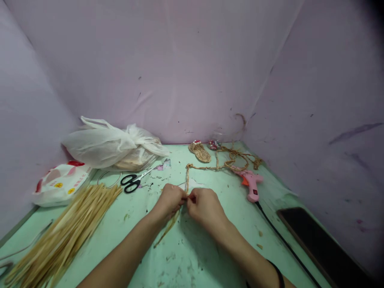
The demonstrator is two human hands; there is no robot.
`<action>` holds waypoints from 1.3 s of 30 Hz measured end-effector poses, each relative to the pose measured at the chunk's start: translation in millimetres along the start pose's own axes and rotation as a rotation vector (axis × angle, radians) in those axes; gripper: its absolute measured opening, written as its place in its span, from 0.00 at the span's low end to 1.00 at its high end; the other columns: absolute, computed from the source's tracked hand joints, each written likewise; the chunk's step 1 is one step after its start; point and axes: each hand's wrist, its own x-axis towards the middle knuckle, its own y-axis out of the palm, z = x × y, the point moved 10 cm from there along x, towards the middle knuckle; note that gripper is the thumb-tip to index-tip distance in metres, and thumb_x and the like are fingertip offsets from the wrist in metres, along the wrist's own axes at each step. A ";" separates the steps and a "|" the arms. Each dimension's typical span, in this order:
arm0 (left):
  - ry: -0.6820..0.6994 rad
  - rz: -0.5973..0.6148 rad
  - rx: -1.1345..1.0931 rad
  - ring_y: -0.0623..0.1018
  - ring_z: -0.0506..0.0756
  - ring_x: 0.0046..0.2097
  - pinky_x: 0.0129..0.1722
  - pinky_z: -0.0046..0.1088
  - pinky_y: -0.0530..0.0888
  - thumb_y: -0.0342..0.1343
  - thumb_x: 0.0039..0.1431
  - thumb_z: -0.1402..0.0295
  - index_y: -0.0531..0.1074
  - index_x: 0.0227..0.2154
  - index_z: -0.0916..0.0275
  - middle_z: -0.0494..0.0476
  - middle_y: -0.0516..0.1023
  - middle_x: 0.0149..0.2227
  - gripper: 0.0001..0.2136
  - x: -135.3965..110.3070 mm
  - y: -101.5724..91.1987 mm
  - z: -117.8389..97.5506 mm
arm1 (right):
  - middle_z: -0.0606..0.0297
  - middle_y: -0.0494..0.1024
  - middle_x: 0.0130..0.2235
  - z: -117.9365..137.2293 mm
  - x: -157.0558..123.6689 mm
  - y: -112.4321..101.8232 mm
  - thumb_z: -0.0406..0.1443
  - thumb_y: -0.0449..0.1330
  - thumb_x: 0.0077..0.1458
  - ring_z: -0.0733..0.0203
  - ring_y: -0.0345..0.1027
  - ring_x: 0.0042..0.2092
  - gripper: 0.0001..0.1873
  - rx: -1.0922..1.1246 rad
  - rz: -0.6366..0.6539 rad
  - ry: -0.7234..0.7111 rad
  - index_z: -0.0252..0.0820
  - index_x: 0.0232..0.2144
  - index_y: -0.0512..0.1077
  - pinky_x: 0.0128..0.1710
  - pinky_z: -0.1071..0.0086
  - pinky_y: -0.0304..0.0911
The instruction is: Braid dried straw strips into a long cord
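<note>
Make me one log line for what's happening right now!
left hand: pinching cord | right hand: pinching cord | scissors: on table, left of hands | glue gun: on table, right of hands

Head view: above and behind left hand (173,201), right hand (207,206); faces forward-down, green tabletop (177,268) near, back wall (192,88) beyond.

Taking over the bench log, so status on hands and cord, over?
Left hand and right hand: close together, fingertip grip on braided cord. Cord: bent, far coil by pink glue gun, contact unclear. Scissors: left of the hands, apart.
</note>
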 end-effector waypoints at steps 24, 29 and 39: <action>0.145 0.195 0.169 0.49 0.42 0.12 0.13 0.21 0.42 0.49 0.34 0.72 0.57 0.14 0.63 0.42 0.51 0.11 0.05 1.6 1.0 -4.5 | 0.72 0.59 0.11 -11.2 11.1 44.6 0.29 0.53 0.39 0.73 0.48 0.14 0.05 0.879 0.347 0.175 0.36 0.15 0.63 0.14 0.77 0.43; 0.158 0.250 0.243 0.49 0.42 0.12 0.13 0.21 0.42 0.51 0.35 0.69 0.62 0.16 0.64 0.42 0.52 0.11 0.05 4.7 1.6 -6.1 | 0.72 0.62 0.12 -17.8 13.6 40.4 0.29 0.53 0.37 0.76 0.41 0.12 0.04 0.892 0.305 0.185 0.36 0.14 0.63 0.13 0.76 0.35; 0.217 0.109 0.472 0.51 0.44 0.12 0.14 0.23 0.46 0.52 0.34 0.71 0.63 0.13 0.65 0.45 0.54 0.09 0.04 4.8 -11.4 -19.1 | 0.77 0.55 0.09 -27.3 20.7 46.9 0.30 0.56 0.35 0.75 0.41 0.12 0.06 0.869 0.233 0.190 0.38 0.13 0.61 0.13 0.75 0.35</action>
